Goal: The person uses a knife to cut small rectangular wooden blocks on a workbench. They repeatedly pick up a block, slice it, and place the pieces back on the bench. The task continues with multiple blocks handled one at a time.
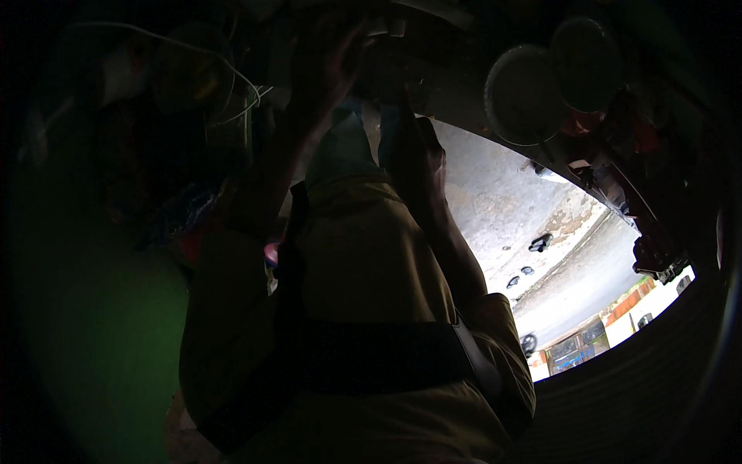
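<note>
Object, pale (396, 29), far ahead, just right of my left hand (338, 63); too dark to name it or tell contact. Right hand (422, 151) sits nearer my body. Can't tell if either grip holds anything. Poor light could cause a misjudged reach, a fumble, maybe a knocked round tub (525, 97).

The small piece (396, 29) near the left hand (338, 62) shows whitish. The shirt (371, 247) is plain olive-brown, the strap (371, 356) across it black, the legwear (340, 151) muted teal. The cable (166, 39) is white, the floor (483, 174) pale grey, mottled tan.
</note>
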The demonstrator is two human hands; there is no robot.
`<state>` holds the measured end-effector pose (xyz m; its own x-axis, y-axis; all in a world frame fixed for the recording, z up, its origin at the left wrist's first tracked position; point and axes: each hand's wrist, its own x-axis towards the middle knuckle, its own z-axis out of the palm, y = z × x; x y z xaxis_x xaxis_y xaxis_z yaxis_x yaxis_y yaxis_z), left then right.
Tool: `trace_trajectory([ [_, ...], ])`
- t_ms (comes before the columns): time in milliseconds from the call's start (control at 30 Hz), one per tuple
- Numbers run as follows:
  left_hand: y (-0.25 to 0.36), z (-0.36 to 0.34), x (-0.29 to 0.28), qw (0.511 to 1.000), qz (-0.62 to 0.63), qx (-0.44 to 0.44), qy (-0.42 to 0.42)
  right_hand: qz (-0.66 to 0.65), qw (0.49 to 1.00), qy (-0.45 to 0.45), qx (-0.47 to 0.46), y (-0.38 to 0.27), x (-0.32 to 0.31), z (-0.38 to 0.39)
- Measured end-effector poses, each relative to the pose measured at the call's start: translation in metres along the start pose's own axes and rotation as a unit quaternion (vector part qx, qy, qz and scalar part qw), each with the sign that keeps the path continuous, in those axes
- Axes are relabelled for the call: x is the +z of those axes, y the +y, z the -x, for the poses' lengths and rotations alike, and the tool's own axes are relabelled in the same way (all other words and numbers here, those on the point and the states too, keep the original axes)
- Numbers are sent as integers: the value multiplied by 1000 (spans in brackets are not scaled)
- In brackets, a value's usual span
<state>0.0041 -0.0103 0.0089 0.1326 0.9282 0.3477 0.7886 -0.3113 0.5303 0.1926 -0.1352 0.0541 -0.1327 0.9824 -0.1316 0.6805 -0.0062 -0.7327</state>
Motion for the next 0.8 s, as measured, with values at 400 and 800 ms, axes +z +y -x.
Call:
trace_trajectory([
  [400,5,-6,-7,999,21,13,28,-6,1000,-2,-8,-12,4,-4],
  [800,-1,3,-7,1000,9,-6,-22,3,1000,-14,7,-18,-2,-5],
])
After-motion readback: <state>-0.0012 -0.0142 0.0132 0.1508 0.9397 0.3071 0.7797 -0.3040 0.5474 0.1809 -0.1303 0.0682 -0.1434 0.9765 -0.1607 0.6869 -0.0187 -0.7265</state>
